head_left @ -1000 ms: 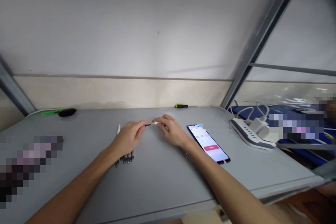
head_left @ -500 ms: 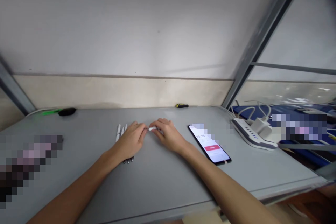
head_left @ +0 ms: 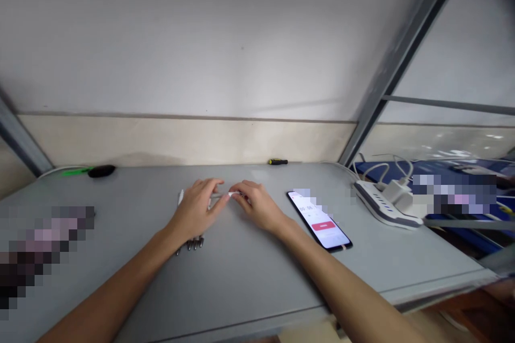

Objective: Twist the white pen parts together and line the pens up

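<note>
My right hand [head_left: 254, 201] pinches a white pen [head_left: 232, 194] between thumb and fingers above the grey desk; most of the pen is hidden by those fingers. Just left of it, my left hand [head_left: 198, 206] has its fingers apart from its thumb, and the thumb tip reaches close to the pen's end. A thin pale sliver shows in that gap, too small to make out. Beneath my left hand lie several white pens [head_left: 181, 196], side by side on the desk. Their dark metallic tips [head_left: 195, 244] stick out below the palm, while their middles are covered.
A phone [head_left: 319, 220] with a lit timer screen lies right of my right arm. Behind it stands a white power strip [head_left: 386, 206] with plugs and cables. A black and yellow screwdriver [head_left: 277, 162] rests by the wall. A dark object [head_left: 102, 171] sits at the back left.
My left hand has parted its fingers from the thumb and shifted slightly left, where before they pinched at the pen's end. My right hand stays on the pen.
</note>
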`<state>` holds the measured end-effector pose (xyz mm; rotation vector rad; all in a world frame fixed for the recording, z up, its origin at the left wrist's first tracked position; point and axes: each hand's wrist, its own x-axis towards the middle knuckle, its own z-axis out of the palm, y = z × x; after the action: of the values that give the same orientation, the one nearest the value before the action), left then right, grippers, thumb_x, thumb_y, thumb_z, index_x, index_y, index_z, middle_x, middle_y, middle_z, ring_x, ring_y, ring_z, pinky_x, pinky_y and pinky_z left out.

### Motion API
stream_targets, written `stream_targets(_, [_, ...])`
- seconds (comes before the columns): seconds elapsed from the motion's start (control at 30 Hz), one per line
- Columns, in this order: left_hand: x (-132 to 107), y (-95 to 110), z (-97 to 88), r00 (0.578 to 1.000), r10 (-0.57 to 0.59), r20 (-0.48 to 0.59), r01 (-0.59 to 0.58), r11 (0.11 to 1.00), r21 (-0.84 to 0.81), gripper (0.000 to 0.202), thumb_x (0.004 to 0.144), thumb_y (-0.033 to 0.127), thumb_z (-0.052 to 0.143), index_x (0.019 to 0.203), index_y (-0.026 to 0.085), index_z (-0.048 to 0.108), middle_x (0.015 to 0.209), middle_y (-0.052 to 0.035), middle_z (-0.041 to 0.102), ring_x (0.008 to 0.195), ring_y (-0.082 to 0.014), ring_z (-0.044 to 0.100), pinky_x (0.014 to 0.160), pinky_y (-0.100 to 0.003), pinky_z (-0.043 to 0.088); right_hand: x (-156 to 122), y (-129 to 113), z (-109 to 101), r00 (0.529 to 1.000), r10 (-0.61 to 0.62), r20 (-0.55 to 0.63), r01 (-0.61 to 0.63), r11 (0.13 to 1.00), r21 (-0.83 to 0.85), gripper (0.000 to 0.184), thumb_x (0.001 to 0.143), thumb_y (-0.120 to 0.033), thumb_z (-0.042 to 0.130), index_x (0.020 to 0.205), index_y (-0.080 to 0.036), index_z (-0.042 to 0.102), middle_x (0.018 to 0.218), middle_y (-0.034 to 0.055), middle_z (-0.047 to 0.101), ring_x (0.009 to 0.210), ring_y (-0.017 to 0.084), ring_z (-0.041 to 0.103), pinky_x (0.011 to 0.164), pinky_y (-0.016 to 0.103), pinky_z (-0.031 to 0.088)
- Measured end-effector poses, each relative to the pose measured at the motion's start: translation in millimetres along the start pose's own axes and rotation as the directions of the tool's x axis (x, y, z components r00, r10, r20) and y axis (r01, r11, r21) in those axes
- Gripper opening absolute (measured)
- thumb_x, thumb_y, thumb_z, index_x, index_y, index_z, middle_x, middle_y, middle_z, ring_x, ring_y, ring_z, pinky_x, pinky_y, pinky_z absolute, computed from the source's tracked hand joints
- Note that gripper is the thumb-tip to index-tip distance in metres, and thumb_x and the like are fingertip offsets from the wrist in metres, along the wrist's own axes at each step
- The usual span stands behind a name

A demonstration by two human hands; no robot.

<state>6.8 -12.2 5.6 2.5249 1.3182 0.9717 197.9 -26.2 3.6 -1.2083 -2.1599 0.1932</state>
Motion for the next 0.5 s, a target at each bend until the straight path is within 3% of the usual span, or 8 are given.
stream_targets(0.1, [3.1,-4.1,-4.2,0.981,-0.179,0.078,0.184,0.981,-0.062,0.04,0.093,0.043,0.031,0.075,0.019,0.059,0.068,-0.0017,0.061,0.066,-0.0168,0.055,0.063,-0.03,0.04,0.5,1.2,-0.9,1.0,0.003,-0.016,-0.003,1.0,-0.01,0.021,0.096,-0.024,0.043,0.102,-0.019,0.063,0.092,0.0057,0.065,0.086,0.017,0.057,0.08,0.031,0.039])
stream_targets(0.17, [4.0,-7.1,-6.1,0.97,-0.202,0.139,0.219,0.967,-0.127,0.042,0.092,0.043,0.032,0.067,0.019,0.057,0.061,0.0001,0.057,0.059,-0.0147,0.053,0.058,-0.028,0.038,0.7,2.8,-1.2,1.0,0.002,-0.019,-0.002,1.0,-0.022,0.022,0.097,-0.025,0.043,0.101,-0.019,0.063,0.09,0.0056,0.064,0.085,0.016,0.056,0.08,0.031,0.038])
stream_targets(0.3, [3.6,-8.8,-8.1,0.984,-0.128,0.125,0.165,0.924,-0.346,0.022,0.083,0.042,0.052,0.087,0.022,0.06,0.08,0.0004,0.063,0.07,-0.0134,0.057,0.063,-0.025,0.044,1.0,5.6,-2.2,1.0,-0.018,-0.026,0.017,1.0,-0.017,0.022,0.097,-0.026,0.043,0.102,-0.019,0.063,0.091,0.0065,0.064,0.084,0.016,0.056,0.079,0.03,0.039])
stream_targets(0.4, [4.1,-7.9,-7.4,0.98,-0.182,0.079,0.198,0.89,-0.411,0.032,0.078,0.046,0.06,0.101,0.024,0.058,0.091,-0.0004,0.062,0.078,-0.0144,0.059,0.066,-0.024,0.046,1.1,3.9,-3.4,0.999,-0.026,-0.033,0.026,1.0,-0.001,0.023,0.097,-0.026,0.043,0.104,-0.018,0.063,0.092,0.0066,0.064,0.085,0.016,0.057,0.078,0.03,0.039])
stream_targets(0.5, [5.2,-9.1,-5.3,0.956,-0.282,0.076,0.29,0.886,-0.361,0.035,0.084,0.053,0.045,0.082,0.021,0.06,0.07,0.0011,0.058,0.065,-0.0141,0.055,0.058,-0.024,0.042,0.7,0.6,-3.7,0.999,-0.024,-0.032,0.024,1.0,-0.006,0.022,0.097,-0.026,0.043,0.104,-0.019,0.063,0.092,0.0062,0.064,0.085,0.017,0.057,0.079,0.03,0.039])
